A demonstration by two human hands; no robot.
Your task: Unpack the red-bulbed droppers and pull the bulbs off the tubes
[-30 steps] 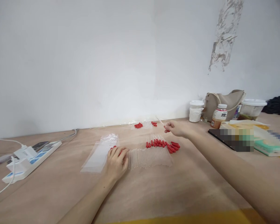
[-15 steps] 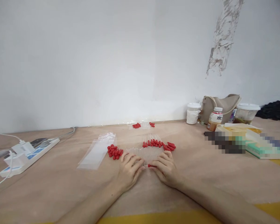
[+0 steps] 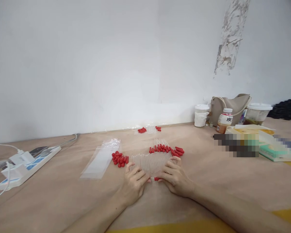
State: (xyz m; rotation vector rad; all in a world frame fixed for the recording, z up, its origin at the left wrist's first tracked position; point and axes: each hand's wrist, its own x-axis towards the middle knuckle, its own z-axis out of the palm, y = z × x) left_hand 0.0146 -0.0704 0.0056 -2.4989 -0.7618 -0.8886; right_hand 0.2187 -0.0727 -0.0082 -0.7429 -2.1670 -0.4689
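Close in front of me, my left hand point(image 3: 135, 183) pinches a thin clear glass tube point(image 3: 152, 178), mostly hidden by the fingers. My right hand point(image 3: 176, 178) grips a red rubber bulb point(image 3: 156, 178) at the tube's right end. Whether the tube sits inside the bulb cannot be made out. Just beyond both hands lies a row of clear glass tubes point(image 3: 150, 161). Loose red bulbs point(image 3: 119, 159) are heaped beside my left hand. Behind the row, several glass droppers with red bulbs point(image 3: 162, 148) lie side by side, near my right hand.
Clear plastic bags point(image 3: 100, 160) lie left of the bulbs. Farther left is a power strip point(image 3: 31, 168) with chargers. Bagged droppers point(image 3: 149, 129) rest by the wall. At right stand a lidded cup point(image 3: 201, 116), a bottle point(image 3: 225, 121), a bag point(image 3: 232, 106) and a tub point(image 3: 258, 114).
Both hands have come slightly nearer to me with the tube and bulb. More of the red bulb shows between the fingers. The view has shifted a little.
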